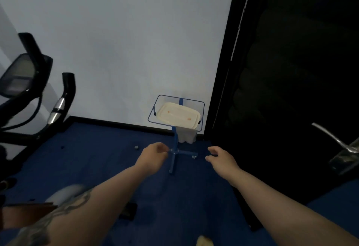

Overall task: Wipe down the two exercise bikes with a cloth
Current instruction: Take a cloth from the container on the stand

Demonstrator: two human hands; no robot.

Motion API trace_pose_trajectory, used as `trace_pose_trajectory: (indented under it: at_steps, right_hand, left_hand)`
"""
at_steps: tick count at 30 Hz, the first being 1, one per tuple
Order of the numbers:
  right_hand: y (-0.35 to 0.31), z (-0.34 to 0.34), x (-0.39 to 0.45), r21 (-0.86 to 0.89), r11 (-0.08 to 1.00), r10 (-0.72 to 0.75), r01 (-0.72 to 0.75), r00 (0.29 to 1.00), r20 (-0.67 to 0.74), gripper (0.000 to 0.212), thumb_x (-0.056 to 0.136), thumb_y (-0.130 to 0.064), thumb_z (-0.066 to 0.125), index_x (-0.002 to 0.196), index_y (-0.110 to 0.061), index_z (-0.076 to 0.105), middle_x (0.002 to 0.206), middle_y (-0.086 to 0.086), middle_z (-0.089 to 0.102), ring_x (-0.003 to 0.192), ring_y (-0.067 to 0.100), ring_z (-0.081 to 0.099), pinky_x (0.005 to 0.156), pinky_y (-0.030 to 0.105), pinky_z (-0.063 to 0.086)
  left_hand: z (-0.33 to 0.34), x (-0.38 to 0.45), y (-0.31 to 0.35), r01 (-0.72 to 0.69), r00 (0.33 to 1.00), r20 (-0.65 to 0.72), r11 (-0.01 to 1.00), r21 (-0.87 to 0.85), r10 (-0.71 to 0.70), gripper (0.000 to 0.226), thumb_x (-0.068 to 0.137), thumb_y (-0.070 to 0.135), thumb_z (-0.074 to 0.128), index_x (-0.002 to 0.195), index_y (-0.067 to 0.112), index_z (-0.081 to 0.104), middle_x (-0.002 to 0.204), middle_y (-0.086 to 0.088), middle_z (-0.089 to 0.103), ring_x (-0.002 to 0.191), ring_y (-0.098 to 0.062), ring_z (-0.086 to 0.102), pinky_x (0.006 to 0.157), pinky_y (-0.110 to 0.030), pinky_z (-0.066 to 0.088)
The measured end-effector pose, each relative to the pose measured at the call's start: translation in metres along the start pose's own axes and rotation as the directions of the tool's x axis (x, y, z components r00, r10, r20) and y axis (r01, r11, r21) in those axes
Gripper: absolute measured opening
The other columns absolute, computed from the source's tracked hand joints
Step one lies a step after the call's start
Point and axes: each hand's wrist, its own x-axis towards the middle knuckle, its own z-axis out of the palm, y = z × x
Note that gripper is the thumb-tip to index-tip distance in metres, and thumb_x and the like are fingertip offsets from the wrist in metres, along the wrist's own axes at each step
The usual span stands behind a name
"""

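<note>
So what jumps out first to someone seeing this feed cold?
Two bare forearms reach forward, left hand and right hand, both holding nothing. Just beyond them, a blue stand against the white wall carries a pale lidded container, with a white cloth hanging beneath. An exercise bike sits at far left.

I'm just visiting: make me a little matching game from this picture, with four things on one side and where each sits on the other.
Things:
1. exercise bike
2. white tub
3. pale cloth
4. dark door

Places:
A. hanging below the stand's wire frame
B. far left, by the wall
C. right side of the view
D. resting in the blue stand's wire frame

Pairs: 1-B, 2-D, 3-A, 4-C
</note>
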Motion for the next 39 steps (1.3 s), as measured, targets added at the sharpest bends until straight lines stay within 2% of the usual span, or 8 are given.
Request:
trace_pose_trajectory:
  at_steps: [4, 8, 12, 19, 25, 31, 36, 39]
  right_hand:
    - [-0.001, -0.002, 0.071, 0.008, 1.000, 0.009, -0.009, 1.000, 0.030, 0.047, 0.098, -0.024, 0.053, 0.143, -0.023, 0.042, 0.147, -0.001, 0.043, 0.127, 0.015, 0.045, 0.091, 0.024, 0.035]
    - [0.002, -0.007, 0.143, -0.020, 1.000, 0.010, -0.009, 0.997, 0.079, 0.046, 0.098, -0.024, 0.054, 0.143, -0.023, 0.043, 0.145, -0.002, 0.045, 0.105, 0.008, 0.047, 0.080, 0.022, 0.037]
    - [0.009, -0.013, 0.208, -0.111, 0.994, 0.026, -0.011, 0.991, 0.134, 0.046, 0.097, -0.028, 0.053, 0.142, -0.028, 0.044, 0.135, 0.000, 0.051, 0.087, 0.006, 0.047, 0.071, 0.022, 0.041]
    - [0.007, 0.001, 0.304, -0.157, 0.987, 0.061, -0.028, 0.976, 0.208, 0.043, 0.097, -0.025, 0.054, 0.140, -0.030, 0.046, 0.134, -0.004, 0.052, 0.102, 0.008, 0.046, 0.082, 0.025, 0.041]
    - [-0.004, 0.022, 0.360, -0.140, 0.988, 0.099, -0.070, 0.973, 0.208, 0.027, 0.098, -0.025, 0.052, 0.124, -0.031, 0.054, 0.103, -0.014, 0.054, 0.082, -0.001, 0.047, 0.075, 0.025, 0.046]
    - [-0.002, 0.044, 0.410, -0.108, 0.976, 0.205, -0.187, 0.960, 0.190, 0.043, 0.099, -0.021, 0.052, 0.141, -0.023, 0.047, 0.139, -0.003, 0.050, 0.121, 0.016, 0.050, 0.092, 0.024, 0.039]
    - [0.018, 0.070, 0.438, -0.123, 0.949, 0.311, -0.290, 0.924, 0.222, 0.024, 0.098, -0.025, 0.052, 0.121, -0.020, 0.059, 0.117, 0.002, 0.063, 0.103, 0.021, 0.060, 0.091, 0.042, 0.052]
    - [0.039, 0.084, 0.455, -0.183, 0.929, 0.356, -0.322, 0.911, 0.206, 0.023, 0.095, -0.023, 0.056, 0.117, -0.026, 0.061, 0.110, -0.002, 0.063, 0.098, 0.019, 0.060, 0.087, 0.040, 0.053]
  left_hand:
    - [0.006, 0.068, 0.001, 0.033, 0.999, -0.011, 0.999, 0.015, -0.033, 0.013, 0.094, 0.016, 0.057, 0.094, 0.027, 0.065, 0.102, 0.006, 0.066, 0.094, -0.011, 0.060, 0.075, -0.026, 0.047]
    - [0.018, 0.134, 0.000, 0.083, 0.996, -0.016, 0.996, 0.035, -0.083, 0.014, 0.094, 0.016, 0.055, 0.100, 0.025, 0.064, 0.107, 0.003, 0.066, 0.092, -0.013, 0.061, 0.076, -0.029, 0.050]
    - [0.029, 0.192, -0.006, 0.123, 0.991, 0.031, 0.987, 0.106, -0.127, 0.023, 0.096, 0.017, 0.052, 0.115, 0.023, 0.063, 0.121, 0.003, 0.064, 0.109, -0.015, 0.059, 0.091, -0.036, 0.051]
    - [0.039, 0.290, -0.010, 0.109, 0.981, 0.133, 0.969, 0.221, -0.141, 0.025, 0.094, 0.017, 0.048, 0.114, 0.025, 0.062, 0.120, 0.004, 0.064, 0.107, -0.017, 0.060, 0.092, -0.041, 0.052]
    - [0.043, 0.360, -0.028, 0.083, 0.956, 0.248, 0.953, 0.291, -0.159, 0.033, 0.096, 0.020, 0.046, 0.125, 0.027, 0.058, 0.129, 0.004, 0.060, 0.114, -0.018, 0.058, 0.093, -0.036, 0.049]
    - [0.049, 0.415, -0.059, 0.116, 0.931, 0.297, 0.945, 0.304, -0.210, 0.033, 0.094, 0.019, 0.045, 0.122, 0.028, 0.061, 0.129, 0.005, 0.060, 0.114, -0.017, 0.058, 0.085, -0.029, 0.046]
    - [0.068, 0.440, -0.078, 0.112, 0.918, 0.342, 0.958, 0.265, -0.202, 0.029, 0.094, 0.017, 0.049, 0.119, 0.027, 0.061, 0.129, 0.003, 0.053, 0.112, -0.018, 0.056, 0.092, -0.037, 0.048]
    - [0.083, 0.453, -0.094, 0.097, 0.932, 0.316, 0.961, 0.260, -0.180, 0.027, 0.094, 0.018, 0.052, 0.118, 0.027, 0.062, 0.128, 0.006, 0.054, 0.116, -0.015, 0.052, 0.094, -0.036, 0.046]
